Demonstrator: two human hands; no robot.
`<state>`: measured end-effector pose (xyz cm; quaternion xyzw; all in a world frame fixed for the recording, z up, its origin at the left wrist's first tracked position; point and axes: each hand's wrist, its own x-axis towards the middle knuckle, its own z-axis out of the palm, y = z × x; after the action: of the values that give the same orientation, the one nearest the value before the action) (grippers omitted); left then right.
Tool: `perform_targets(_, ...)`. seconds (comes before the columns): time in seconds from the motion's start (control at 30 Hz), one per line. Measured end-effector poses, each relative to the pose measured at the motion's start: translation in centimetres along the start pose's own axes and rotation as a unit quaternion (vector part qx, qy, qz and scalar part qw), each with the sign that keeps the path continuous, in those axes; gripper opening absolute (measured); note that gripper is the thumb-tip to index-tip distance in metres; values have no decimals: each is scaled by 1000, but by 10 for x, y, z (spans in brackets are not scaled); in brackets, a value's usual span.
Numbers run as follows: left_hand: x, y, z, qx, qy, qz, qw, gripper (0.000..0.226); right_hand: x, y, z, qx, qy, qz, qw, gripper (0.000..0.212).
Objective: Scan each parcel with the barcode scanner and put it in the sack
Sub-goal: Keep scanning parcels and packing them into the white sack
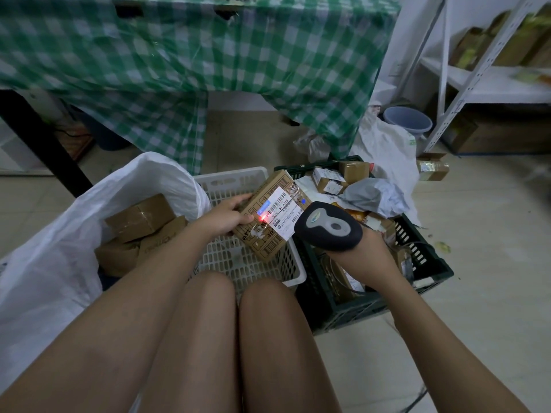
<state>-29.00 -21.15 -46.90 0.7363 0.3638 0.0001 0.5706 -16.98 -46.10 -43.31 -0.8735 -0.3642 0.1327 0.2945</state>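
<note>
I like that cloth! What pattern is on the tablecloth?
Green and white checks on the tablecloth, seen best in the head view.

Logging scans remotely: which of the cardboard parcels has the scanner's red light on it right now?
The parcel gripped by the left hand over the white basket; the others lie untouched in sack and green crate.

Left hand [226, 217] holds parcel [274, 216]; right hand [362, 254] aims scanner [328, 225].
</note>
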Motion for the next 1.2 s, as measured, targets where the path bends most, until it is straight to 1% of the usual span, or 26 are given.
perform_targets(0.1, -3, 2, 1, -6, 3, 5, 1000, 65, 2, 2, 1, 4, -4, 7, 1000, 28)
perform_targets(0.17, -6, 0, 1, -11, 7, 10, 1000, 65, 2, 2, 3, 17, 3, 19, 1000, 19)
perform_targets(0.2, -9, -1, 0, -17, 10, 14, 1000, 65, 2, 2, 4, 37, 9, 27, 999, 17)
perform_targets(0.27, -18, -5, -1, -38, 17, 33, 999, 65, 1, -1, 6, 95, 17, 43, 994, 25)
perform_targets(0.33, -31, -9, -5, -75, 25, 57, 995, 63, 2, -5, 8, 164, 22, 51, 985, 25)
perform_targets(0.4, -49, -15, -12, -121, 46, 86, 988, 62, 3, -16, 12, 219, 33, 35, 975, 20)
perform_targets(0.47, -69, -23, -23, -149, 77, 126, 978, 60, 6, -32, 19, 274, 47, 21, 961, 24)
perform_targets(0.57, -101, -37, -48, -208, 136, 163, 955, 59, 19, -58, 32, 285, 45, 21, 957, 17)
perform_targets(0.6, -112, -42, -59, -207, 167, 171, 949, 59, 25, -67, 37, 285, 41, 21, 957, 12)
perform_targets(0.63, -122, -49, -71, -185, 205, 175, 945, 60, 33, -77, 43, 280, 36, 25, 959, 7)
perform_targets(0.7, -140, -65, -94, -151, 272, 181, 933, 60, 47, -99, 57, 279, 12, 20, 960, 12)
perform_targets(0.77, -157, -85, -113, -154, 312, 172, 921, 58, 58, -125, 75, 270, -12, 0, 963, 12)
perform_targets(0.8, -164, -95, -119, -155, 318, 166, 920, 58, 62, -137, 84, 264, -18, -14, 964, 12)
perform_targets(0.87, -174, -117, -128, -131, 312, 165, 926, 61, 70, -160, 103, 251, -24, -32, 967, 26)
perform_targets(0.93, -179, -137, -131, -68, 315, 161, 933, 63, 83, -173, 124, 209, -28, -38, 977, 40)
perform_targets(1.0, -179, -153, -132, 19, 344, 127, 930, 65, 93, -178, 145, 160, -47, -38, 985, 47)
perform_targets(1.03, -177, -158, -131, 59, 360, 109, 925, 67, 95, -179, 154, 140, -57, -34, 988, 48)
perform_targets(1.07, -174, -162, -131, 96, 373, 96, 918, 69, 100, -177, 164, 118, -64, -32, 990, 43)
perform_targets(1.13, -164, -167, -128, 161, 385, 89, 904, 71, 101, -174, 175, 93, -54, -27, 994, 19)
perform_targets(1.2, -150, -172, -125, 215, 384, 88, 894, 70, 101, -175, 180, 133, -42, -14, 990, 30)
